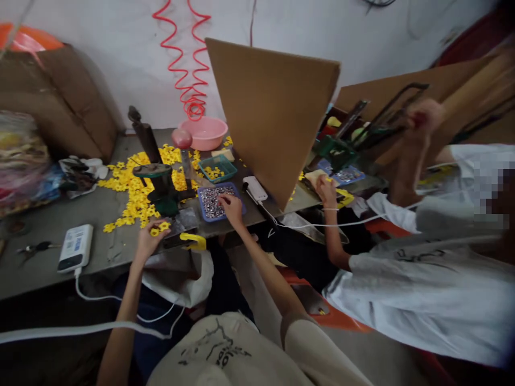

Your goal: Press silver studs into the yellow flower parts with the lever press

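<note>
My left hand (149, 239) is closed around a couple of small yellow flower-shaped pieces (160, 229) at the table's front edge. Just beyond it stands a dark green hand press (163, 187) with a pink ball on its lever. My right hand (232, 208) is over a blue tray (217, 219) of small shiny metal bits (214, 200), its fingertips pinched together. Whatever sits between those fingertips is too small to make out. Behind the press, many loose yellow flower pieces (134, 198) are heaped on the table.
A green basket (225, 167) with yellow pieces and a pink basin (207, 134) stand behind the tray. An upright cardboard sheet (277, 112) divides off a co-worker's place on the right. White power banks (76, 246) with cables lie on the table. A yellow-handled clamp (193, 240) grips the front edge.
</note>
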{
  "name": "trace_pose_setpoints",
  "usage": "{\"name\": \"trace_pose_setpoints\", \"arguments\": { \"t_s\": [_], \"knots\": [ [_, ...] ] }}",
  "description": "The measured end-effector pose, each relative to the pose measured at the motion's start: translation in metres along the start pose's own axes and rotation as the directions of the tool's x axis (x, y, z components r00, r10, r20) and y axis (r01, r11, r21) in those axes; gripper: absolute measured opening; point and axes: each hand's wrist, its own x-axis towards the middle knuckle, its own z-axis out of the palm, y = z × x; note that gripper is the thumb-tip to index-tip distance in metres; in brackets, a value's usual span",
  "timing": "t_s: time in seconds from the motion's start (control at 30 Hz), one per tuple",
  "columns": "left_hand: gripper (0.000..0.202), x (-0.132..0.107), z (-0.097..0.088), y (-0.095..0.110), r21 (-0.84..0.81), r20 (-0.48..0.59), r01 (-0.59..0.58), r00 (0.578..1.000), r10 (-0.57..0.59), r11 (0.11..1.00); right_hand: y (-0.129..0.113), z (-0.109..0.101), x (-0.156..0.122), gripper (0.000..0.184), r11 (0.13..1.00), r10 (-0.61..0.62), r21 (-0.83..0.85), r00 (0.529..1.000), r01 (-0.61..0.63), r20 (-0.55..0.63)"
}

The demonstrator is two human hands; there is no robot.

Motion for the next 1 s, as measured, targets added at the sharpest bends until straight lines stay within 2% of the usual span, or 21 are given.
{"name": "trace_pose_setpoints", "arguments": {
  "t_s": [0.07,0.13,0.2,0.23,0.4,0.47,0.67,0.8,0.87,1.0],
  "knots": [
    [0.047,-0.01,0.005,0.004,0.006,0.006,-0.042,0.999,0.042,0.999,-0.011,0.014,-0.016,0.019,0.981,0.012,0.192,0.989,-0.04,0.145],
    [0.044,-0.017,0.01,0.009,0.034,0.005,-0.097,0.995,0.097,0.995,-0.021,0.034,-0.035,0.022,0.928,0.032,0.342,0.945,-0.15,0.327],
    [0.041,-0.023,0.014,0.013,0.072,0.007,-0.147,0.989,0.147,0.987,-0.031,0.054,-0.052,0.023,0.893,0.036,0.393,0.904,-0.22,0.425],
    [0.04,-0.025,0.016,0.015,0.085,0.008,-0.161,0.987,0.161,0.983,-0.035,0.063,-0.059,0.02,0.9,0.021,0.385,0.903,-0.204,0.429],
    [0.037,-0.029,0.022,0.019,0.07,0.002,-0.141,0.99,0.142,0.988,-0.045,0.096,-0.07,0.012,0.985,-0.09,0.168,0.951,0.041,0.295],
    [0.038,-0.03,0.022,0.02,0.056,-0.003,-0.121,0.993,0.121,0.991,-0.046,0.102,-0.069,0.01,0.987,-0.088,0.154,0.953,0.044,0.291],
    [0.039,-0.031,0.025,0.02,-0.006,-0.024,-0.123,0.992,0.123,0.992,-0.043,0.106,-0.067,0.013,0.969,-0.091,0.247,0.932,0.001,0.352],
    [0.037,-0.029,0.022,0.018,0.072,-0.002,-0.122,0.992,0.122,0.99,-0.04,0.102,-0.067,0.02,0.959,-0.066,0.283,0.94,-0.033,0.336],
    [0.035,-0.026,0.016,0.015,0.166,-0.025,-0.11,0.993,0.115,0.98,-0.04,0.096,-0.063,0.024,0.957,-0.043,0.289,0.965,-0.035,0.257],
    [0.033,-0.016,0.004,0.011,0.373,-0.028,-0.081,0.995,0.098,0.924,-0.044,0.073,-0.041,0.023,0.957,-0.004,0.29,1.0,0.002,0.007]
  ]
}}
